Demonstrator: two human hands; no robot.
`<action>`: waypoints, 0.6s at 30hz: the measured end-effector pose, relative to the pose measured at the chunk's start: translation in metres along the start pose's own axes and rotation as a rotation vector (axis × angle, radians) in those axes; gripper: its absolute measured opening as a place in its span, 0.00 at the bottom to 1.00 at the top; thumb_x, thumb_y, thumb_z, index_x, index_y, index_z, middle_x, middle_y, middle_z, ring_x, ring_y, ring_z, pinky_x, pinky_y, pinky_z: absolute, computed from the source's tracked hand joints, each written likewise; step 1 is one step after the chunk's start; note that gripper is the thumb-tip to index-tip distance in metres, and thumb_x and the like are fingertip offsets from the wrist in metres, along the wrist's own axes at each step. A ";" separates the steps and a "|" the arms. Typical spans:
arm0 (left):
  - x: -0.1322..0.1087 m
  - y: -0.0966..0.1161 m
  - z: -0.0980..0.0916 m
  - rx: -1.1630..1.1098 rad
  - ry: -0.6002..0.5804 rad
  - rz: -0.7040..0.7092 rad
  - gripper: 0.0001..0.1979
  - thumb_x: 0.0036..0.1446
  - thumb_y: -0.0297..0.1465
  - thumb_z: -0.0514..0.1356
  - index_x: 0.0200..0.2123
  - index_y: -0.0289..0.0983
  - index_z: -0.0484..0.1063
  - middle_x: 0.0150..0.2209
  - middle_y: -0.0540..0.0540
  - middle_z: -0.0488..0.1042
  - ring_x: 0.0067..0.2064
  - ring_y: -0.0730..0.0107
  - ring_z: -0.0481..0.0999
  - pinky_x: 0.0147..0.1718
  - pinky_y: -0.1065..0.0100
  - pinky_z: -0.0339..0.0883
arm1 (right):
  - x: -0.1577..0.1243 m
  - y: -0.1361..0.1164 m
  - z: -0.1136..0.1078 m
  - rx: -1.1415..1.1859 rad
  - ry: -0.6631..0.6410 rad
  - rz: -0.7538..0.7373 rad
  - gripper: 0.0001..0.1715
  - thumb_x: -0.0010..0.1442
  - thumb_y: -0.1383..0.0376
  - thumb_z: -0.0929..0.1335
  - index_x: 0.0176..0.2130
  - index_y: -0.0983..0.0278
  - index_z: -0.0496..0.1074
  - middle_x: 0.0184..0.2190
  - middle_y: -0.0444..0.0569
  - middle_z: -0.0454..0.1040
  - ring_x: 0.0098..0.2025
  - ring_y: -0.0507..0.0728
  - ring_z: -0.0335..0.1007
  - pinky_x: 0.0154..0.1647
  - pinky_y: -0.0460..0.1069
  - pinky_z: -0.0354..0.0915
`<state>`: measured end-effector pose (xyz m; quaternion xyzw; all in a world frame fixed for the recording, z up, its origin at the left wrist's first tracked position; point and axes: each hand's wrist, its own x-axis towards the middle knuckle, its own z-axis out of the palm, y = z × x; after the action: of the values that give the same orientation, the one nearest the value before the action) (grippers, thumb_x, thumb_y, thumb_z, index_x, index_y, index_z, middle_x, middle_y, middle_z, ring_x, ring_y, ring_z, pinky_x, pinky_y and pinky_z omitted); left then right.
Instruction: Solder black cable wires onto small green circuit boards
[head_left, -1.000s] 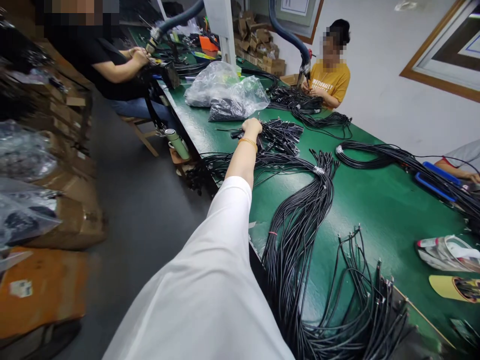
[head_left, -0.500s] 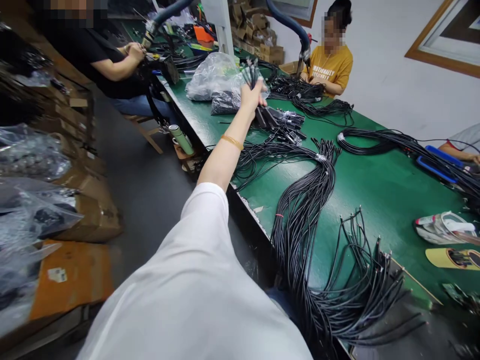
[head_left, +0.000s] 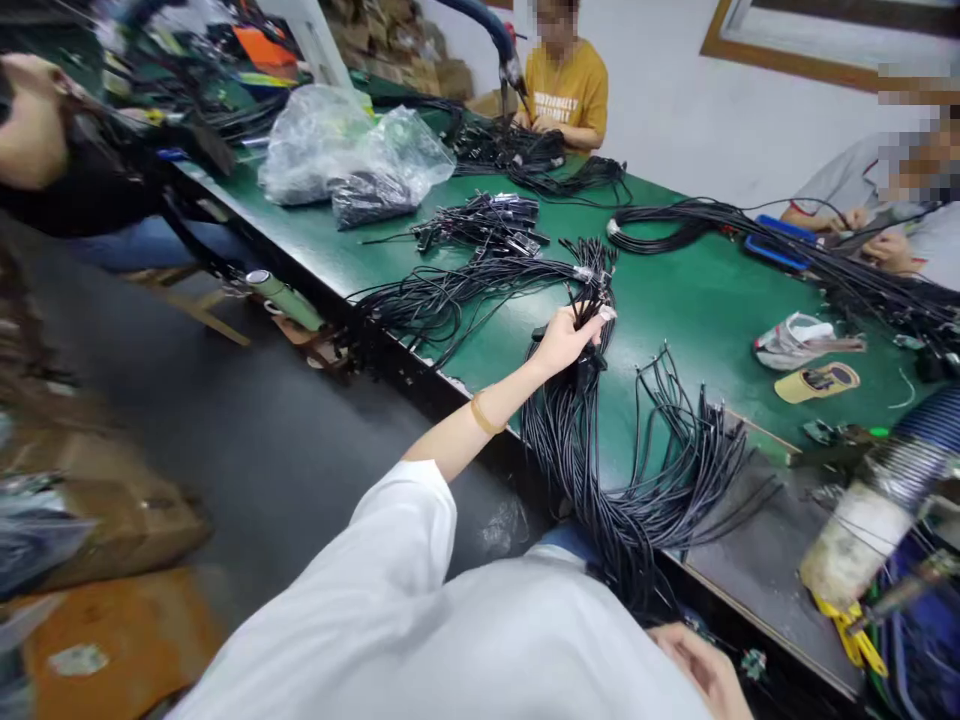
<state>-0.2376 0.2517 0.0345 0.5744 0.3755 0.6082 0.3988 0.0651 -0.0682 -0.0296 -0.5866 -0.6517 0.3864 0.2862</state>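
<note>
My left hand [head_left: 571, 342] is closed around a bunch of short black cables [head_left: 579, 375] with black plugs hanging below the fist and thin wire ends sticking out above. It is over a large bundle of long black cables [head_left: 577, 470], which lies across the table edge and is tied near its upper end. My right hand [head_left: 703, 668] shows only partly at the bottom edge, near the table's front rim. Its fingertips are hidden by my white shirt. Further back lies a pile of short black cables with plugs [head_left: 487, 225].
Clear plastic bags [head_left: 352, 160] lie on the green table [head_left: 697, 330]. A cup [head_left: 799, 340], a yellow roll [head_left: 816, 381] and a ribbed hose [head_left: 915, 450] are at the right. Co-workers sit around it, one in a yellow shirt [head_left: 566, 85]. Cardboard boxes [head_left: 112, 500] stand at the left.
My left hand has come back from the far pile toward me and to the right, carrying the short cables over the long bundle. My right hand has come into view. The view has turned right.
</note>
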 end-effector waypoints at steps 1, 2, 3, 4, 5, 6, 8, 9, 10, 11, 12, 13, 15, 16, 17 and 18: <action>-0.004 -0.001 0.002 -0.019 0.016 -0.014 0.23 0.61 0.50 0.62 0.29 0.34 0.73 0.19 0.54 0.67 0.23 0.79 0.67 0.29 0.73 0.63 | 0.004 -0.003 -0.009 0.051 -0.229 0.022 0.20 0.63 0.45 0.65 0.32 0.53 0.79 0.26 0.48 0.79 0.26 0.65 0.79 0.24 0.55 0.76; -0.007 -0.001 0.005 -0.050 0.042 -0.033 0.23 0.62 0.50 0.60 0.30 0.34 0.73 0.18 0.55 0.63 0.21 0.80 0.63 0.26 0.73 0.60 | 0.010 -0.010 -0.018 0.056 -0.258 0.023 0.18 0.64 0.48 0.65 0.34 0.54 0.80 0.30 0.49 0.81 0.31 0.65 0.80 0.30 0.56 0.78; -0.009 0.000 0.008 -0.092 0.073 -0.057 0.24 0.63 0.50 0.59 0.31 0.34 0.73 0.18 0.57 0.58 0.20 0.81 0.60 0.24 0.73 0.57 | 0.017 -0.020 -0.024 0.039 -0.275 -0.007 0.16 0.66 0.52 0.65 0.37 0.55 0.80 0.35 0.49 0.82 0.36 0.63 0.81 0.37 0.56 0.79; -0.011 0.003 0.010 -0.141 0.112 -0.084 0.24 0.64 0.50 0.58 0.31 0.35 0.74 0.17 0.58 0.54 0.18 0.81 0.55 0.21 0.73 0.54 | 0.026 -0.032 -0.028 0.010 -0.256 -0.087 0.14 0.67 0.56 0.65 0.40 0.55 0.80 0.39 0.49 0.82 0.41 0.61 0.81 0.43 0.54 0.78; -0.013 0.007 0.013 -0.189 0.155 -0.108 0.23 0.65 0.50 0.57 0.32 0.35 0.73 0.18 0.59 0.51 0.18 0.82 0.52 0.20 0.74 0.51 | 0.038 -0.046 -0.029 -0.036 -0.214 -0.189 0.12 0.68 0.59 0.65 0.45 0.55 0.79 0.44 0.48 0.82 0.46 0.59 0.80 0.49 0.53 0.77; -0.016 0.012 0.016 -0.231 0.193 -0.126 0.22 0.65 0.49 0.57 0.33 0.36 0.73 0.18 0.60 0.50 0.17 0.82 0.50 0.19 0.74 0.48 | 0.053 -0.059 -0.026 -0.088 -0.139 -0.311 0.13 0.68 0.61 0.66 0.49 0.55 0.78 0.47 0.48 0.81 0.50 0.58 0.79 0.55 0.53 0.74; -0.025 0.026 0.023 -0.298 0.243 -0.136 0.20 0.66 0.48 0.57 0.35 0.37 0.72 0.20 0.59 0.49 0.17 0.82 0.47 0.17 0.75 0.45 | 0.091 -0.080 -0.012 -0.251 -0.020 -0.467 0.17 0.70 0.63 0.64 0.54 0.58 0.75 0.55 0.49 0.78 0.59 0.57 0.74 0.65 0.53 0.67; -0.033 0.034 0.026 -0.327 0.252 -0.134 0.19 0.66 0.48 0.58 0.35 0.37 0.71 0.20 0.59 0.49 0.18 0.83 0.47 0.17 0.75 0.44 | 0.113 -0.086 -0.003 -0.382 -0.006 -0.484 0.19 0.71 0.63 0.61 0.55 0.61 0.74 0.58 0.50 0.76 0.63 0.56 0.70 0.68 0.54 0.64; -0.041 0.044 0.028 -0.352 0.247 -0.138 0.19 0.65 0.48 0.59 0.35 0.37 0.70 0.20 0.59 0.50 0.17 0.83 0.47 0.17 0.76 0.44 | 0.134 -0.089 0.005 -0.529 -0.006 -0.467 0.21 0.72 0.63 0.59 0.57 0.62 0.73 0.60 0.51 0.74 0.66 0.56 0.67 0.70 0.54 0.61; -0.052 0.053 0.030 -0.372 0.235 -0.155 0.20 0.64 0.49 0.59 0.34 0.37 0.69 0.20 0.59 0.50 0.17 0.84 0.47 0.16 0.76 0.44 | 0.154 -0.089 0.013 -0.575 -0.019 -0.446 0.22 0.72 0.64 0.58 0.57 0.64 0.73 0.61 0.52 0.73 0.67 0.58 0.66 0.72 0.57 0.59; -0.064 0.063 0.031 -0.388 0.203 -0.189 0.20 0.64 0.49 0.60 0.33 0.37 0.68 0.20 0.59 0.49 0.17 0.84 0.47 0.16 0.77 0.45 | 0.171 -0.086 0.018 -0.598 -0.026 -0.428 0.22 0.72 0.64 0.58 0.57 0.65 0.73 0.60 0.54 0.74 0.66 0.59 0.67 0.72 0.60 0.57; -0.077 0.072 0.031 -0.402 0.156 -0.234 0.21 0.63 0.50 0.60 0.32 0.37 0.68 0.20 0.60 0.49 0.16 0.84 0.47 0.15 0.77 0.47 | 0.184 -0.080 0.020 -0.619 -0.030 -0.408 0.21 0.70 0.65 0.59 0.55 0.66 0.74 0.59 0.56 0.75 0.65 0.61 0.68 0.71 0.62 0.57; -0.103 0.087 0.030 -0.448 -0.037 -0.350 0.20 0.63 0.48 0.62 0.31 0.36 0.69 0.18 0.60 0.51 0.16 0.84 0.49 0.15 0.77 0.51 | 0.198 -0.065 0.017 -0.655 0.009 -0.353 0.20 0.69 0.66 0.59 0.52 0.69 0.75 0.58 0.62 0.75 0.62 0.65 0.71 0.71 0.69 0.51; -0.115 0.092 0.029 -0.485 -0.130 -0.410 0.19 0.63 0.47 0.62 0.33 0.35 0.70 0.19 0.59 0.52 0.16 0.84 0.49 0.15 0.77 0.52 | 0.200 -0.057 0.011 -0.666 0.041 -0.324 0.20 0.69 0.67 0.59 0.50 0.71 0.75 0.56 0.65 0.75 0.60 0.67 0.73 0.71 0.72 0.47; -0.126 0.096 0.028 -0.520 -0.210 -0.467 0.19 0.63 0.46 0.62 0.34 0.34 0.71 0.19 0.60 0.52 0.16 0.84 0.48 0.14 0.77 0.51 | 0.200 -0.050 0.004 -0.671 0.074 -0.295 0.20 0.69 0.67 0.58 0.46 0.72 0.76 0.53 0.67 0.77 0.57 0.67 0.74 0.71 0.75 0.43; -0.135 0.098 0.028 -0.553 -0.284 -0.518 0.19 0.63 0.46 0.61 0.35 0.33 0.71 0.19 0.60 0.51 0.16 0.84 0.46 0.13 0.78 0.51 | 0.197 -0.045 -0.003 -0.669 0.103 -0.271 0.20 0.68 0.67 0.58 0.43 0.71 0.77 0.50 0.67 0.78 0.55 0.68 0.76 0.70 0.77 0.40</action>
<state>-0.2124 0.0891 0.0720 0.4100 0.2711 0.4805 0.7263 0.0141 0.1261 -0.0064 -0.5748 -0.7986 0.0801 0.1596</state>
